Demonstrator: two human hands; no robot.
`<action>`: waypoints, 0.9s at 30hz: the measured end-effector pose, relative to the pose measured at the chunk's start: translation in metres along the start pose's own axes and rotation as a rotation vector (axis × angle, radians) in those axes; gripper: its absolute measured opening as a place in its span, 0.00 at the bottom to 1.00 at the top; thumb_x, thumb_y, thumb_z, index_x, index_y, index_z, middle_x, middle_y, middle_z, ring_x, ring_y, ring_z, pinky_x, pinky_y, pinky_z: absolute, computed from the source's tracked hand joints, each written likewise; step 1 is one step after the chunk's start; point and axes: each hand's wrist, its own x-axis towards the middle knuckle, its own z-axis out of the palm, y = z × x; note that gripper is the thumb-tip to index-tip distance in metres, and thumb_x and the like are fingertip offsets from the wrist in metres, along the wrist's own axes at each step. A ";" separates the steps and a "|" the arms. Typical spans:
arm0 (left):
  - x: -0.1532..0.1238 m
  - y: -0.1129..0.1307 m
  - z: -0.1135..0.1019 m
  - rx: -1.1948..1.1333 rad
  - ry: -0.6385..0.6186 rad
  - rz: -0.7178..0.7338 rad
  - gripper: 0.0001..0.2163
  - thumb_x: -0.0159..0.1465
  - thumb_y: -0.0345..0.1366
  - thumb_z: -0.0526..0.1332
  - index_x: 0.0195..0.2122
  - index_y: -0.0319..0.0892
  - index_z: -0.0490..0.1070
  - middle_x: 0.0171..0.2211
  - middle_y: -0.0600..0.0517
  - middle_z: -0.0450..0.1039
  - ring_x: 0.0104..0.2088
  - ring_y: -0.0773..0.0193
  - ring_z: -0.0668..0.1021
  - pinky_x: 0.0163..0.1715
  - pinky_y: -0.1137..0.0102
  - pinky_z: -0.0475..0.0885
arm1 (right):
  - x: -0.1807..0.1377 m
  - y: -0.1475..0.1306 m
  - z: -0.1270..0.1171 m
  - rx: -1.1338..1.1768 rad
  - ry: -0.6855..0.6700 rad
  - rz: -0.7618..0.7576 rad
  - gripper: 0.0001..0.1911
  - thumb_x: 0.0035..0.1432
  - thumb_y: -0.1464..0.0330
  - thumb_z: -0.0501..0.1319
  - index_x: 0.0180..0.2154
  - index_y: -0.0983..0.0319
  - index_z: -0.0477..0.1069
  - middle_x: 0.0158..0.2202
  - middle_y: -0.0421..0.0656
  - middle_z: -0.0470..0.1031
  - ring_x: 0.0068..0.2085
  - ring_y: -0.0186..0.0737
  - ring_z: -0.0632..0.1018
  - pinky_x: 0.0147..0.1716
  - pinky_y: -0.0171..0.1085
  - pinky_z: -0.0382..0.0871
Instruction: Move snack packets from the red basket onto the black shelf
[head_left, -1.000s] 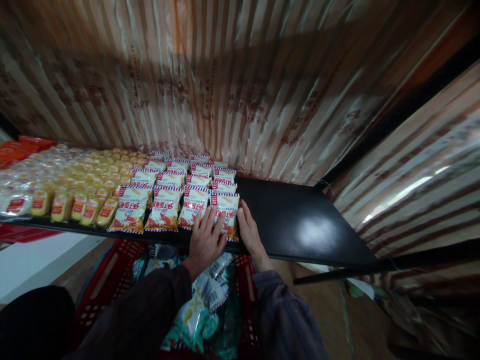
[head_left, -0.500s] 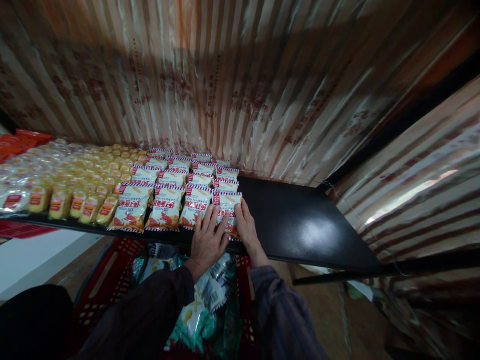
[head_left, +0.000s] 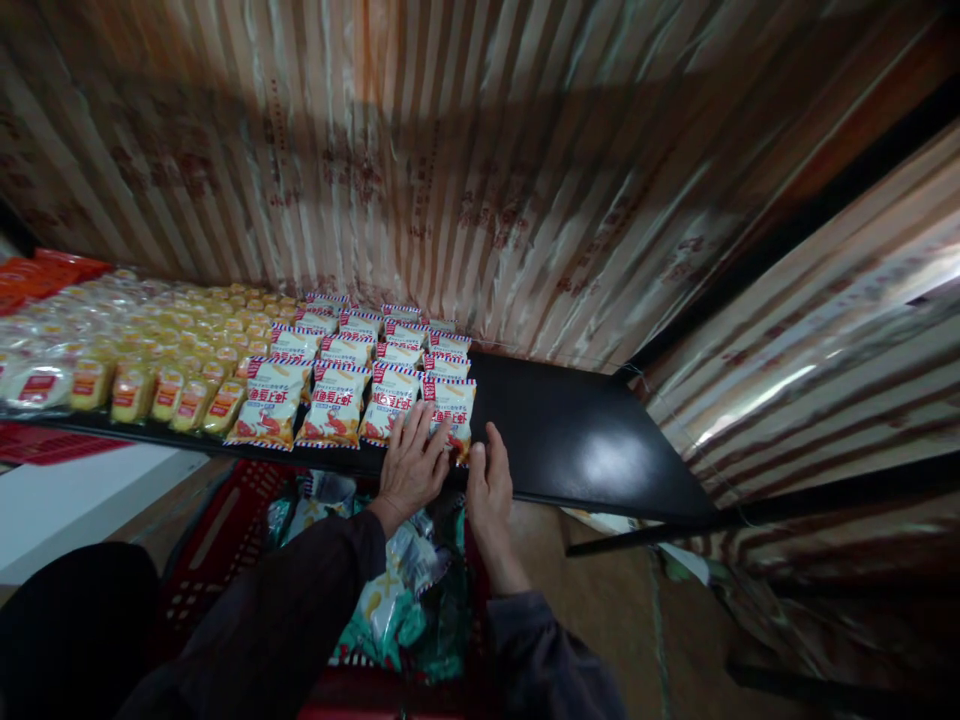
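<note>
White snack bags with red lettering and striped edges stand in rows on a black shelf. My left hand lies with outstretched fingers on the lower front of the two rightmost front bags, partly covering them. Just right of the end snack bag, my right hand is apart from it, its fingers extended and holding nothing. Below the shelf edge, a red basket holds several green-and-white snack bags.
Yellow packaged cakes and clear-wrapped white packages fill the shelf's left side, with orange packs at the far end. A striped plastic sheet hangs behind. Black metal bars frame the right side.
My right hand has let go of the end bag's right side and drawn back toward me. My left hand stays on the bags. The view has shifted slightly.
</note>
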 end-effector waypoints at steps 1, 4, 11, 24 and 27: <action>-0.001 0.000 -0.001 -0.011 -0.002 0.001 0.25 0.65 0.34 0.53 0.64 0.39 0.55 0.66 0.40 0.52 0.68 0.51 0.49 0.64 0.50 0.50 | -0.012 -0.002 0.000 0.011 0.031 -0.033 0.31 0.64 0.52 0.45 0.61 0.63 0.57 0.63 0.53 0.60 0.64 0.47 0.61 0.62 0.51 0.54; -0.007 -0.003 -0.002 -0.049 0.000 -0.007 0.26 0.65 0.34 0.52 0.64 0.34 0.51 0.65 0.39 0.54 0.68 0.53 0.49 0.64 0.51 0.49 | -0.052 -0.007 0.004 0.021 0.036 -0.126 0.27 0.64 0.55 0.46 0.59 0.63 0.59 0.62 0.53 0.60 0.63 0.47 0.62 0.61 0.52 0.56; -0.073 -0.008 -0.009 -0.099 0.015 0.079 0.23 0.67 0.29 0.47 0.63 0.37 0.52 0.63 0.41 0.58 0.68 0.58 0.48 0.62 0.53 0.56 | -0.125 0.008 0.038 -0.015 -0.154 -0.100 0.25 0.65 0.58 0.43 0.57 0.62 0.63 0.61 0.52 0.63 0.62 0.48 0.64 0.60 0.56 0.56; -0.175 -0.080 -0.040 -0.097 -0.404 -0.646 0.19 0.60 0.37 0.55 0.50 0.34 0.69 0.59 0.33 0.63 0.64 0.43 0.60 0.57 0.47 0.60 | -0.152 0.042 0.068 -0.149 -0.524 0.085 0.21 0.57 0.62 0.55 0.50 0.61 0.72 0.53 0.49 0.74 0.57 0.49 0.71 0.59 0.51 0.61; -0.178 -0.085 -0.048 -0.349 -0.508 -0.732 0.18 0.59 0.39 0.57 0.50 0.39 0.70 0.59 0.39 0.65 0.63 0.49 0.61 0.61 0.53 0.57 | -0.160 0.039 0.069 -0.130 -0.639 0.099 0.19 0.55 0.63 0.58 0.48 0.58 0.73 0.52 0.47 0.75 0.55 0.49 0.73 0.58 0.51 0.63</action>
